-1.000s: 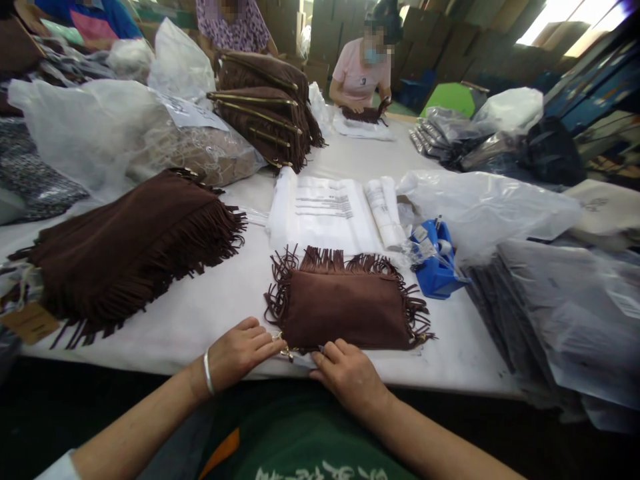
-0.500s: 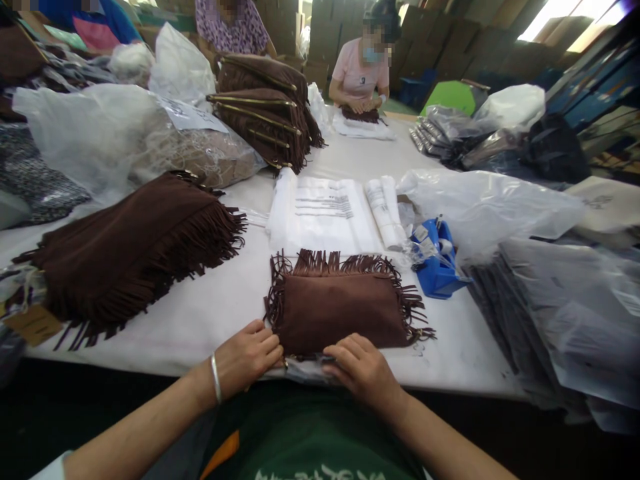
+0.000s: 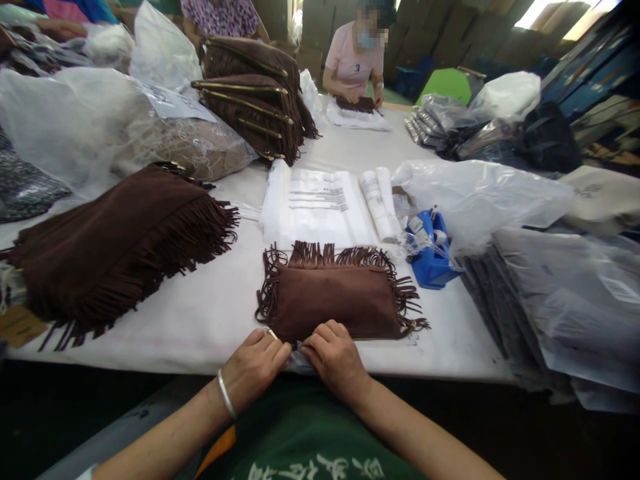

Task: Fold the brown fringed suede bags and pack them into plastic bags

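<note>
A small brown fringed suede pouch (image 3: 333,303) lies flat at the near edge of the table (image 3: 210,313), straight before the person; fringe rims its far and side edges, and its near edge is hidden under the fingers. The left hand (image 3: 255,367) has its fingers curled down on the pouch's near left corner, a ring on one finger and a silver bangle (image 3: 226,395) at the wrist; the right hand (image 3: 334,357) lies just beside it, fingers bent and pinching the near edge together with a bit of clear plastic film (image 3: 300,360); how much each actually grips is hard to make out.

Just beyond the pouch sits a flat stack of white plastic bags (image 3: 317,207) printed with lines of black text too small to read, and a rolled bag (image 3: 380,207) beside it; to the right a blue tape dispenser (image 3: 427,257), partly under a clear bag (image 3: 480,200). Grey packed bags (image 3: 555,307) fill the near right, cut off by the frame. On the left lies a larger pile of brown fringed suede (image 3: 115,247) with a brown tag (image 3: 17,325), its writing illegible. At the far end a person in a pink shirt (image 3: 355,60) handles another brown piece.
</note>
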A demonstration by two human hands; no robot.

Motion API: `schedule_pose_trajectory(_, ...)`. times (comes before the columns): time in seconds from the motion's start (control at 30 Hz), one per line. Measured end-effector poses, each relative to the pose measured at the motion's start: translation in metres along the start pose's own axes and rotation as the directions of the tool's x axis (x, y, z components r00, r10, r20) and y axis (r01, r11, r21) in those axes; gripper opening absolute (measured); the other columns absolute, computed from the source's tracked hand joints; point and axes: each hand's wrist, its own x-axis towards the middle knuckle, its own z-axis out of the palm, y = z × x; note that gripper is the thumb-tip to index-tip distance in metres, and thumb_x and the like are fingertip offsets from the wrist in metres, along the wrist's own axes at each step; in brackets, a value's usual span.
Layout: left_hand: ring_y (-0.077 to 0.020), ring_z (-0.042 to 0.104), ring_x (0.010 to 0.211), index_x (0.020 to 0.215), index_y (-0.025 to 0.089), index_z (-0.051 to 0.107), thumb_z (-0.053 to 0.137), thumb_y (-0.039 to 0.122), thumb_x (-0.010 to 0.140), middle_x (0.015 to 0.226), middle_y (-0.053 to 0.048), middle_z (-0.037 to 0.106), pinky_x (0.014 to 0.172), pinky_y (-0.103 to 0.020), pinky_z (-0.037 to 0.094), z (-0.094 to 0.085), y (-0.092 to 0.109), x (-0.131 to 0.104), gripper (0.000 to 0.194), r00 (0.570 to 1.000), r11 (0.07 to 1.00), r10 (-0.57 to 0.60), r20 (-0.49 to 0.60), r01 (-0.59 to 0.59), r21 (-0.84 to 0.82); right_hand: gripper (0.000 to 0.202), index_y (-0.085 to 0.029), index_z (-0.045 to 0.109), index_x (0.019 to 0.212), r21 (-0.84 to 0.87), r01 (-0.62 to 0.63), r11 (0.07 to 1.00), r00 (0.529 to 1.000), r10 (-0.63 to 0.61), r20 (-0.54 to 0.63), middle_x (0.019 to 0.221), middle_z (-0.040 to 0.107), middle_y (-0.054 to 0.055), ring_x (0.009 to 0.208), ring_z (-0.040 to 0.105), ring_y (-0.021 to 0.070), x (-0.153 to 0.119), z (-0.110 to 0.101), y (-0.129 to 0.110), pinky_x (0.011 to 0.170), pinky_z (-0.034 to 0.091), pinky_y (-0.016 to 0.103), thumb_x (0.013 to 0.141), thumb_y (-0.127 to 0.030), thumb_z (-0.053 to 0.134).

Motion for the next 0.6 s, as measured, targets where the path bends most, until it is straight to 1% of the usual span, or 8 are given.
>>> schedule_pose_trajectory(0.1,-0.0174,0.050,0.064,0.082,0.018,0.051,0.044,0.017,0.091,0.068,0.000,0.054,0.067,-0.034,0.035,0.006,0.005,0.000,0.012,0.998,0.998,-0.046,-0.033,0.045,-0.050,0.013,-0.021,0.064,0.086,0.063,-0.019,0.998,1.000,0.018,0.016,0.082,0.062,0.003,0.082,0.052,0.0170,0.001,-0.006,-0.004,0.078,0.041,0.032,0.090,-0.029,0.055)
schedule_pose_trajectory(0.17,-0.0174,0.050,0.063,0.081,0.018,0.050,0.044,0.018,0.091,0.068,-0.001,0.055,0.065,-0.034,0.036,0.008,0.006,-0.001,0.012,0.993,0.989,-0.110,-0.036,0.106,-0.102,0.025,-0.021,0.062,0.106,0.050,0.036,0.998,0.999,-0.037,0.037,0.099,0.064,0.006,0.097,0.053,0.0204,-0.002,-0.015,-0.006,0.087,0.042,0.036,0.087,-0.036,0.057)
schedule_pose_trajectory(0.23,-0.0176,0.051,0.064,0.082,0.018,0.050,0.045,0.017,0.090,0.069,-0.001,0.056,0.065,-0.034,0.037,0.011,0.008,-0.003,0.010,0.984,0.972,-0.173,-0.038,0.165,-0.165,0.052,-0.015,0.048,0.129,-0.021,0.112,0.994,0.992,-0.110,0.066,0.127,0.054,0.012,0.122,0.041,0.0281,-0.007,-0.021,-0.008,0.099,0.038,0.044,0.083,-0.036,0.059)
schedule_pose_trajectory(0.3,-0.0178,0.052,0.065,0.084,0.018,0.051,0.048,0.017,0.089,0.071,-0.002,0.058,0.066,-0.034,0.038,0.013,0.012,-0.004,0.005,0.971,0.950,-0.231,-0.062,0.211,-0.230,0.065,-0.010,0.034,0.140,-0.123,0.163,0.979,0.984,-0.152,0.092,0.144,0.035,0.014,0.136,0.022,0.0321,-0.009,-0.021,-0.007,0.106,0.031,0.049,0.081,-0.024,0.057)
schedule_pose_trajectory(0.33,-0.0176,0.053,0.065,0.086,0.018,0.051,0.049,0.017,0.088,0.072,-0.001,0.058,0.067,-0.034,0.038,0.014,0.014,-0.004,0.003,0.961,0.936,-0.263,-0.085,0.233,-0.262,0.066,-0.009,0.030,0.142,-0.175,0.165,0.971,0.984,-0.151,0.091,0.147,0.030,0.014,0.138,0.017,0.0320,-0.008,-0.019,-0.005,0.108,0.030,0.049,0.080,-0.016,0.052)
schedule_pose_trajectory(0.4,-0.0168,0.053,0.066,0.089,0.018,0.051,0.052,0.017,0.087,0.073,-0.001,0.058,0.068,-0.034,0.039,0.015,0.018,-0.003,0.002,0.933,0.906,-0.329,-0.145,0.269,-0.326,0.065,-0.009,0.027,0.143,-0.274,0.147,0.951,0.989,-0.136,0.059,0.148,0.027,0.014,0.138,0.017,0.0310,-0.001,-0.011,0.000,0.107,0.032,0.048,0.080,-0.007,0.045)
schedule_pose_trajectory(0.53,-0.0159,0.054,0.070,0.103,0.018,0.052,0.055,0.017,0.086,0.077,-0.001,0.059,0.073,-0.033,0.042,0.008,0.018,-0.006,0.018,0.887,0.854,-0.409,-0.216,0.289,-0.432,0.055,-0.011,0.034,0.141,-0.383,0.176,0.907,0.983,-0.180,0.025,0.143,0.037,0.017,0.134,0.029,0.0294,0.019,-0.001,0.012,0.104,0.038,0.045,0.087,-0.008,0.041)
schedule_pose_trajectory(0.6,-0.0175,0.055,0.078,0.116,0.016,0.047,0.054,0.017,0.086,0.085,-0.005,0.059,0.078,-0.034,0.044,0.004,0.011,-0.013,0.031,0.849,0.816,-0.484,-0.213,0.350,-0.461,0.051,-0.009,0.037,0.139,-0.401,0.209,0.892,0.977,-0.212,0.039,0.141,0.040,0.018,0.132,0.035,0.0286,0.025,-0.002,0.015,0.103,0.041,0.043,0.088,-0.009,0.041)
